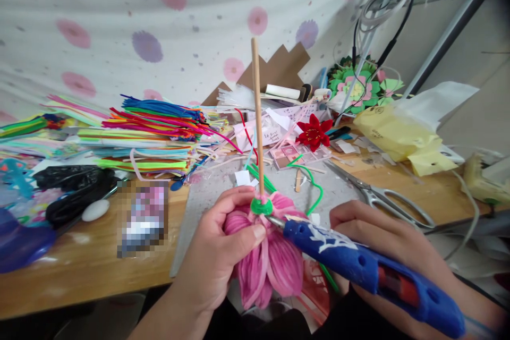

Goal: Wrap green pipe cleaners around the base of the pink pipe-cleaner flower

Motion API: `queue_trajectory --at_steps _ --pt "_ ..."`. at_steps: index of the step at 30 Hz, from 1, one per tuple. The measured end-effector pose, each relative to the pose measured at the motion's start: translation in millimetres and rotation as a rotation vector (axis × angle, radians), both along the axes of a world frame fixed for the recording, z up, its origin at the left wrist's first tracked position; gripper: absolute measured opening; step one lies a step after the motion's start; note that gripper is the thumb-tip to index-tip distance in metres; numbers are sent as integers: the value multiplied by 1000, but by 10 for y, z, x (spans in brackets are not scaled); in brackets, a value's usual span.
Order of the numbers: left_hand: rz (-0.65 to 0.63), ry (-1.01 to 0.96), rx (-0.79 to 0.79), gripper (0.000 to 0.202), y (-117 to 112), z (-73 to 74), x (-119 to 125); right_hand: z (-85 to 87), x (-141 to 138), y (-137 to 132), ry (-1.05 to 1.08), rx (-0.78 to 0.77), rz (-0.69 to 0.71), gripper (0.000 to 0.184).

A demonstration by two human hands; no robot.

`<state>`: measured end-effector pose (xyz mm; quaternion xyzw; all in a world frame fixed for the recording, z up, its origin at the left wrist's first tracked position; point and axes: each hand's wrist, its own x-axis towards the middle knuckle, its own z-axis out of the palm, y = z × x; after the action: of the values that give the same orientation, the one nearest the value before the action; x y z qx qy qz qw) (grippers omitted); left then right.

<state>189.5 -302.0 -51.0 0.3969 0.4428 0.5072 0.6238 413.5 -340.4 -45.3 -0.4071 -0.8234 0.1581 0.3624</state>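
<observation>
My left hand [223, 241] grips a pink pipe-cleaner flower [281, 265] turned upside down, its petals hanging and the thumb pressed near its base. A wooden stick [258, 117] rises upright from a green collar [261, 205] at the flower's base. In my right hand [382, 234] is a blue hot glue gun [338, 252] with white smears of glue on its body. Its metal nozzle [275, 221] reaches the flower's base just beneath the green collar; whether it touches cannot be told. The fingers of the right hand are partly hidden behind the glue gun.
Bundles of coloured pipe cleaners [159, 122] are piled at the left. Scissors [382, 196] lie on the right of the grey mat [199, 218]. Behind are a red flower [314, 132], paper scraps and a yellow bag [402, 135]. A green pipe cleaner [319, 191] curls on the mat.
</observation>
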Motion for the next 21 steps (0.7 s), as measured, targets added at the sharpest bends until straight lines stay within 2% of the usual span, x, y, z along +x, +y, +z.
queue_trajectory --at_steps 3,9,13,21 --pt "-12 24 12 45 6 3 -3 12 0 -5 -1 10 -33 12" --pt "-16 52 19 44 5 2 -18 -2 -38 11 2 9 2 4" --pt "-24 49 8 46 1 -2 -24 -34 -42 21 -15 3 -8 7" --pt "-113 -93 -32 44 8 -17 -71 -9 -20 27 60 -12 23 5"
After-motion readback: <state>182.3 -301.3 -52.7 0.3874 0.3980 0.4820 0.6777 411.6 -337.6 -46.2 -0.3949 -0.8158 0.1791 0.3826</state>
